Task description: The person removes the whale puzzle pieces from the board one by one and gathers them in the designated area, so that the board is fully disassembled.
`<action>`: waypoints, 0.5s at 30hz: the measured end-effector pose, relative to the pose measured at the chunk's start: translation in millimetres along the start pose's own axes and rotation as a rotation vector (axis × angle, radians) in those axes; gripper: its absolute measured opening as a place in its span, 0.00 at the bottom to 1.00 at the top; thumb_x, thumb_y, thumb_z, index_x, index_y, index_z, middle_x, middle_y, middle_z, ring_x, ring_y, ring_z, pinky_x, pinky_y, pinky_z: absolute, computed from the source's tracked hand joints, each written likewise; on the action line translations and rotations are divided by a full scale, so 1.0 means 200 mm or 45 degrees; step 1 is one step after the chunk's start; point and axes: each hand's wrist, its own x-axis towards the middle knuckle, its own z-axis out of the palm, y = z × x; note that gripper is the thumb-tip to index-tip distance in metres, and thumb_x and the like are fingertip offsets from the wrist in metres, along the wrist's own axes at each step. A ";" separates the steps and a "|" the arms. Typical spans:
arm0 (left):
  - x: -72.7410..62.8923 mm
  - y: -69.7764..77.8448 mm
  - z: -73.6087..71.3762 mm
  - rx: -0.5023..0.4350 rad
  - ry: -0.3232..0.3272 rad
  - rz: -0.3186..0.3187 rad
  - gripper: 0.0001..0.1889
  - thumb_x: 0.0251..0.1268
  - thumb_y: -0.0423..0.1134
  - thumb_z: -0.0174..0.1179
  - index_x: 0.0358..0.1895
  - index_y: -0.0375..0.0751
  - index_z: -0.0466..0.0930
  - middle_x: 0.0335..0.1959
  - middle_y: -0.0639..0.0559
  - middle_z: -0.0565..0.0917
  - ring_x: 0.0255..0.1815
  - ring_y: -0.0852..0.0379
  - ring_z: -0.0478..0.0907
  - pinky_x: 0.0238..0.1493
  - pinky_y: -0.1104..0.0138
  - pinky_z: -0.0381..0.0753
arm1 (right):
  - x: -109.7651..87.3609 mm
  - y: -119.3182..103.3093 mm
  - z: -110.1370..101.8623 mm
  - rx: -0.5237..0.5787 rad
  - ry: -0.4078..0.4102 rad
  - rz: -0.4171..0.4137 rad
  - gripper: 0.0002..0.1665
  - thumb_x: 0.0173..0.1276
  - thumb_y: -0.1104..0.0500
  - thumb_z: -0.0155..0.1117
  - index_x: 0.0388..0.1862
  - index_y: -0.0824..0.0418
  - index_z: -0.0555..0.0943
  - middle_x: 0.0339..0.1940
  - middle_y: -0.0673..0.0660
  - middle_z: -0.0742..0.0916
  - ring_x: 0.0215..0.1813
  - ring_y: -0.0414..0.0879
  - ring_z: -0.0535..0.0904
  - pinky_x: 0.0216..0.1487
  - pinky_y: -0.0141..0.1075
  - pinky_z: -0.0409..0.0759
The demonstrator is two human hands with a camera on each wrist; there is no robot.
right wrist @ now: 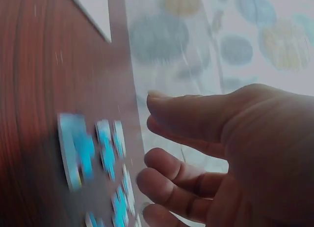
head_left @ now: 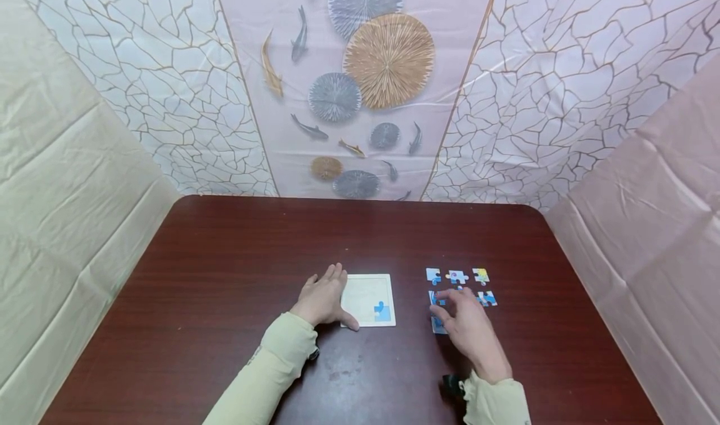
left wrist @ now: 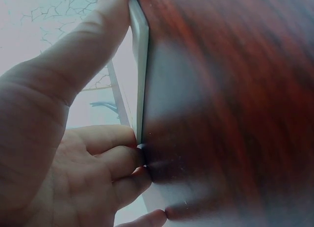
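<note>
A square white puzzle tray [head_left: 357, 292] lies on the table, with one blue puzzle piece [head_left: 382, 313] in its near right corner. My left hand [head_left: 320, 301] rests spread at the tray's left side, thumb at the near edge and fingers along the far left. The left wrist view shows the thumb and fingertips against the tray's edge [left wrist: 142, 74]. Over the loose pieces to the right hovers my right hand [head_left: 472, 328], thumb and fingers loosely bent and apart from the pieces. Below it lies a blue piece [head_left: 439, 327], also a blurred piece [right wrist: 76, 151] in the right wrist view.
Three loose pieces form the back row: a blue one [head_left: 433, 275], a pale one [head_left: 457, 277] and a yellowish one [head_left: 480, 275]. Another blue piece [head_left: 487, 299] shows right of my right hand, which partly covers others. Patterned cloth [head_left: 489, 100] hangs behind the dark wooden table [head_left: 253, 244].
</note>
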 end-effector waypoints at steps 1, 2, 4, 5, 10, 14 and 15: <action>0.00 0.00 0.00 -0.002 0.000 0.000 0.65 0.31 0.69 0.75 0.74 0.34 0.58 0.77 0.42 0.54 0.78 0.49 0.48 0.71 0.47 0.55 | 0.00 -0.02 0.02 -0.005 0.009 -0.028 0.15 0.63 0.57 0.70 0.47 0.62 0.85 0.39 0.57 0.79 0.36 0.48 0.73 0.39 0.42 0.73; 0.00 0.00 0.00 -0.003 0.000 -0.001 0.65 0.31 0.69 0.75 0.74 0.34 0.58 0.77 0.42 0.54 0.78 0.49 0.48 0.71 0.47 0.55 | 0.01 -0.05 0.04 -0.009 0.005 -0.041 0.15 0.63 0.57 0.71 0.47 0.61 0.85 0.39 0.57 0.79 0.36 0.48 0.73 0.39 0.41 0.74; 0.00 0.00 0.00 -0.006 0.001 -0.002 0.65 0.31 0.69 0.75 0.74 0.34 0.58 0.77 0.42 0.54 0.78 0.49 0.48 0.71 0.47 0.55 | 0.01 -0.10 0.08 -0.025 -0.014 -0.052 0.16 0.62 0.57 0.71 0.48 0.60 0.85 0.38 0.55 0.79 0.37 0.48 0.73 0.39 0.42 0.74; 0.00 0.00 0.00 -0.008 0.001 -0.002 0.65 0.31 0.69 0.75 0.74 0.34 0.58 0.77 0.42 0.54 0.78 0.49 0.48 0.71 0.47 0.55 | 0.02 -0.12 0.10 -0.037 -0.024 -0.056 0.16 0.62 0.56 0.71 0.48 0.59 0.85 0.39 0.55 0.79 0.39 0.48 0.73 0.40 0.42 0.74; 0.00 0.00 0.00 -0.007 0.001 0.002 0.65 0.31 0.69 0.75 0.74 0.34 0.58 0.76 0.41 0.55 0.78 0.48 0.48 0.71 0.47 0.55 | 0.04 -0.21 0.18 -0.095 -0.048 -0.073 0.19 0.61 0.56 0.73 0.51 0.58 0.85 0.38 0.53 0.78 0.41 0.48 0.71 0.40 0.41 0.73; 0.00 0.00 0.00 -0.001 -0.002 0.000 0.65 0.31 0.69 0.74 0.74 0.34 0.58 0.76 0.42 0.55 0.78 0.49 0.49 0.71 0.47 0.55 | 0.05 -0.25 0.23 -0.121 -0.048 -0.112 0.21 0.61 0.55 0.72 0.54 0.59 0.84 0.37 0.53 0.76 0.39 0.47 0.69 0.37 0.38 0.71; 0.00 0.00 0.00 0.000 -0.004 -0.002 0.65 0.31 0.69 0.74 0.74 0.34 0.58 0.76 0.42 0.55 0.78 0.49 0.48 0.71 0.47 0.55 | 0.06 -0.25 0.24 -0.127 -0.049 -0.119 0.22 0.61 0.55 0.73 0.55 0.58 0.84 0.37 0.53 0.76 0.39 0.46 0.69 0.36 0.37 0.70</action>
